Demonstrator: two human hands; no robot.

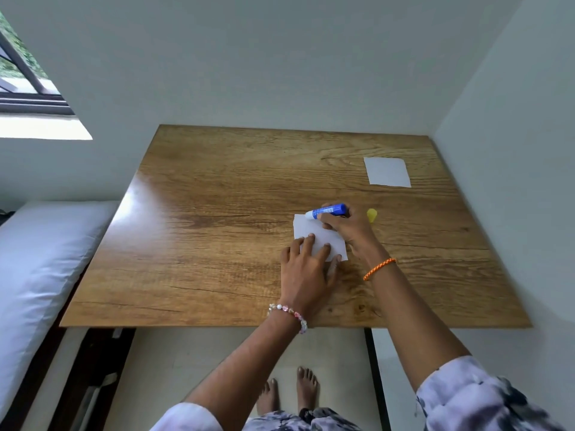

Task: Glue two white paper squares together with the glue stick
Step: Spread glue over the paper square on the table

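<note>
A white paper square (306, 229) lies on the wooden table (217, 228) right of centre. My left hand (306, 269) presses flat on its near edge, fingers spread. A blue glue stick (329, 210) is gripped in my right hand (348, 231), lying nearly level with its white tip touching the paper's far left corner. The second white paper square (387, 171) rests apart at the table's far right. The yellow cap (371, 214) of the glue stick stands on the table just right of my right hand.
White walls close in behind the table and on its right. A bed with a white mattress (37, 275) runs along the left side. The table's near edge is just above my bare feet (289, 390) on the floor.
</note>
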